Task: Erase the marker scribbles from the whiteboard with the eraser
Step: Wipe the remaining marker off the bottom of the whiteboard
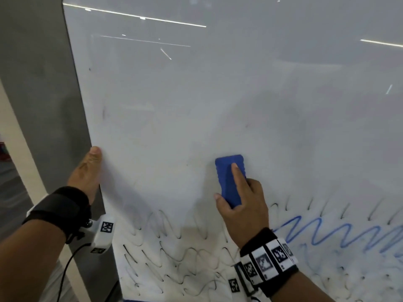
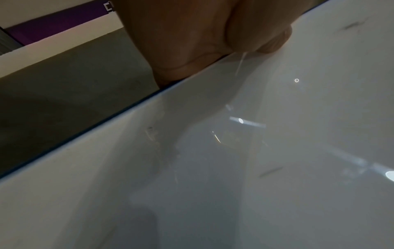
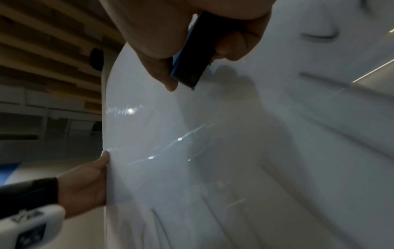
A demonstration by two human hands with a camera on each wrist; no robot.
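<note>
Right hand (image 1: 242, 205): fingers clamped on blue eraser (image 1: 229, 177), index laid along its back; eraser flat against whiteboard (image 1: 196, 94), mid-board, above scribbles (image 1: 174, 258). Left hand (image 1: 87, 173): grips board's left edge, thumb on front; remaining fingers hidden behind.

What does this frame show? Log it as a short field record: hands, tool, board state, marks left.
left hand: grips the whiteboard's left edge, thumb on the front
right hand: holds the eraser against the whiteboard
eraser: blue, index finger laid along its back
upper board: mostly wiped, faint smudges
black scribbles: remain along the bottom
blue scribble: remains at lower right
task state: not finished
</note>
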